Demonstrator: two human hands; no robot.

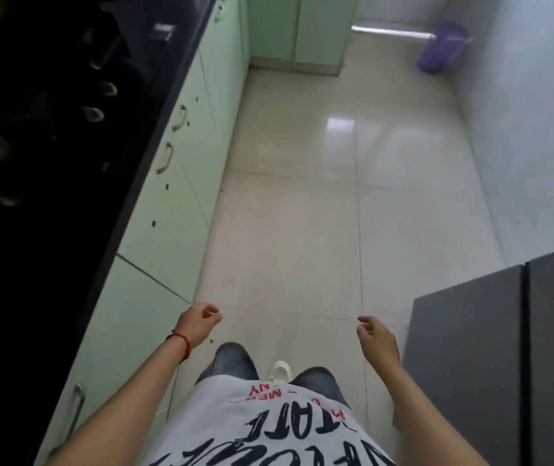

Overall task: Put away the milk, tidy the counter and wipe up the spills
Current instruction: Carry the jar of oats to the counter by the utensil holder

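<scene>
Both grips hang loose and hold nothing: the left hand (198, 322), with a red thread bracelet (181, 343) on its wrist, has its fingers lightly curled in the air just off the cabinet fronts, and the right hand (374, 336) mirrors it on the other side, fingers relaxed and bent, close to the dark grey fridge (504, 348) but not touching it. No milk shows anywhere in this view, and no spills can be made out either. The dark counter (77, 156) runs up the left edge, so shadowed that only a few dim metal shapes glint on it; what they are I cannot tell. Below it, pale green cabinets (181, 183) line the aisle, their metal handles catching some light, and more green doors close off the far end. Between the two hands lies glossy cream floor tile (302, 196) with a bright reflection near the middle. Looking straight down, a white printed T-shirt (255, 428), blue jeans and one white shoe (280, 368) come into view. Far off in the upper right corner, a purple bin (443, 47) stands against the pale wall.
</scene>
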